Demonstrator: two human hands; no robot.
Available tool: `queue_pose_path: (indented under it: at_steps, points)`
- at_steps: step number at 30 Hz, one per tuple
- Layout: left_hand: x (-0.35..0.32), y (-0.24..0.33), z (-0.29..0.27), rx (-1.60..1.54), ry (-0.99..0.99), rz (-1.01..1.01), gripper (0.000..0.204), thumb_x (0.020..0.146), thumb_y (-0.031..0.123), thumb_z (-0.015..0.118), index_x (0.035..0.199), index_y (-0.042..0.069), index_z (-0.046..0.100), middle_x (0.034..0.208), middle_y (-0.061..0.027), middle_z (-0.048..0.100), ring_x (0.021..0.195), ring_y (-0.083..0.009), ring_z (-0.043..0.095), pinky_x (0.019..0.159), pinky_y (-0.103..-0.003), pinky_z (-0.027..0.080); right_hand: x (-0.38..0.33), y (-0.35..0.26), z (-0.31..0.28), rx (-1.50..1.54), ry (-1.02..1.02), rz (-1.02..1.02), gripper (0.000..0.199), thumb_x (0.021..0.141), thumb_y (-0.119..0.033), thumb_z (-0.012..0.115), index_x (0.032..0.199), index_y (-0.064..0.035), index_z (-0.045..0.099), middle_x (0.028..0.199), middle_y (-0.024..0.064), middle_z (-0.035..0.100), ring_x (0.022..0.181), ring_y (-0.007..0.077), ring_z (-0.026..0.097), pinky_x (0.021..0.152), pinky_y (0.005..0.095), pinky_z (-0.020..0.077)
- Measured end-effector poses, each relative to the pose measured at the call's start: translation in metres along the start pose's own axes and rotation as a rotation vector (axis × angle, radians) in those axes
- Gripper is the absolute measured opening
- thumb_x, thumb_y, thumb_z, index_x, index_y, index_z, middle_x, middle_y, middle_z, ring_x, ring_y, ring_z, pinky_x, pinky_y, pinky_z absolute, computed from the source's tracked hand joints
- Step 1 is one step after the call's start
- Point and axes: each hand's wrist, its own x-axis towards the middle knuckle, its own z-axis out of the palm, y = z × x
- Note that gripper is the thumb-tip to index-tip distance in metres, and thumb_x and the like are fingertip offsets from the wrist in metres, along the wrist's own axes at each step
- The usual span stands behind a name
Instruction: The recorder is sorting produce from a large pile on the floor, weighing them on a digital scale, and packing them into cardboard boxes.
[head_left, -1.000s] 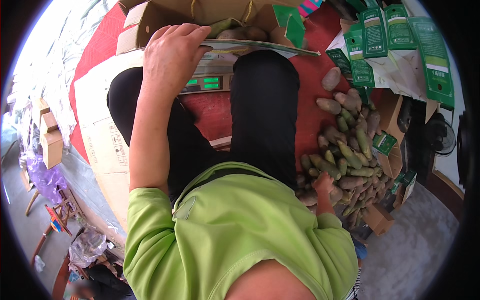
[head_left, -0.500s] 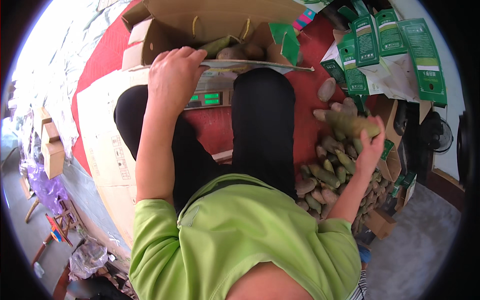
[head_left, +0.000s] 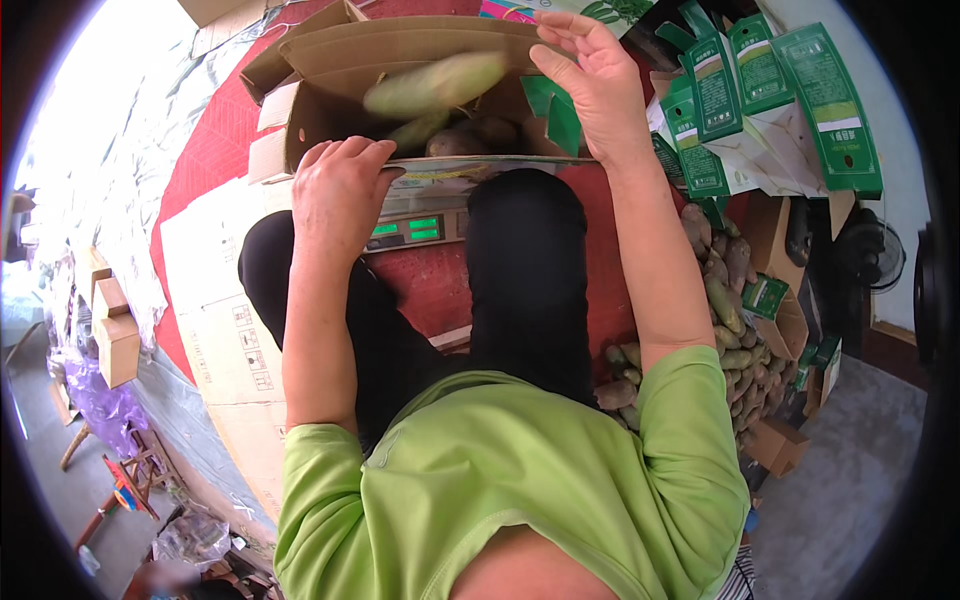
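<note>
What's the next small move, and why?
Probably move the right hand to the vegetable pile: that hand is open and apart from the blurred green vegetable over the box, while the left hand holds the box's near edge.

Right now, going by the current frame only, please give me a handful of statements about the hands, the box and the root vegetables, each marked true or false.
1. The left hand is on the near edge of the cardboard box. True.
2. The right hand is raised near the box's right end. True.
3. The blurred root vegetable is clasped in the right hand. False: the blurred root vegetable is apart from it, over the box.
4. A green-lit display shows just below the box in the picture. True.
5. The big pile of root vegetables lies on the person's left. False: the pile is on the right.
</note>
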Motion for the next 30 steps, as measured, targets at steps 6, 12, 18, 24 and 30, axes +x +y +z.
queue_pose_path:
  at_steps: [6,12,18,24,30]
  points:
    - [0.000,-0.001,-0.006,0.014,0.019,0.001,0.026,0.075,0.017,0.071,0.100,0.010,0.069,0.093,-0.0063,0.067,0.094,-0.0278,0.061,0.089,-0.038,0.046,-0.002,0.014,-0.034,-0.379,0.110,-0.064,0.038,0.079,-0.013,0.071,0.112,-0.0005,0.061,0.112,0.0108,0.063,0.108,0.0191,0.056,0.092,0.0321,0.0454]
    - [0.003,-0.006,-0.004,-0.015,0.045,-0.016,0.027,0.073,0.014,0.071,0.100,0.009,0.069,0.092,-0.0070,0.066,0.093,-0.0273,0.061,0.093,-0.038,0.044,-0.002,0.036,-0.075,-0.582,0.156,0.074,0.045,0.078,-0.018,0.072,0.117,-0.0016,0.058,0.119,0.0110,0.060,0.108,0.0229,0.056,0.090,0.0345,0.0463]
    - [0.007,-0.007,-0.005,0.034,0.034,0.020,0.013,0.073,0.013,0.069,0.086,0.009,0.069,0.083,-0.0062,0.063,0.086,-0.0254,0.061,0.095,-0.038,0.043,0.027,0.034,-0.074,-0.985,0.132,-0.171,0.048,0.074,-0.020,0.073,0.118,-0.0070,0.059,0.117,0.0120,0.058,0.107,0.0290,0.053,0.089,0.0378,0.0463]
    - [0.014,-0.011,-0.011,0.089,-0.054,0.049,0.006,0.076,0.015,0.066,0.077,0.009,0.066,0.079,-0.0052,0.058,0.087,-0.0239,0.058,0.081,-0.039,0.046,0.071,0.030,-0.056,-1.196,0.030,-0.355,0.047,0.072,-0.023,0.073,0.116,-0.0100,0.062,0.114,0.0100,0.061,0.109,0.0291,0.052,0.093,0.0372,0.0423]
    - [0.013,-0.028,-0.011,0.151,-0.076,0.166,0.004,0.075,0.011,0.059,0.072,0.011,0.061,0.076,-0.0040,0.054,0.083,-0.0219,0.057,0.073,-0.037,0.045,0.087,0.032,-0.033,-1.195,-0.175,-0.052,0.021,0.073,-0.022,0.068,0.089,-0.0098,0.069,0.089,0.0095,0.066,0.084,0.0288,0.063,0.074,0.0365,0.0486]
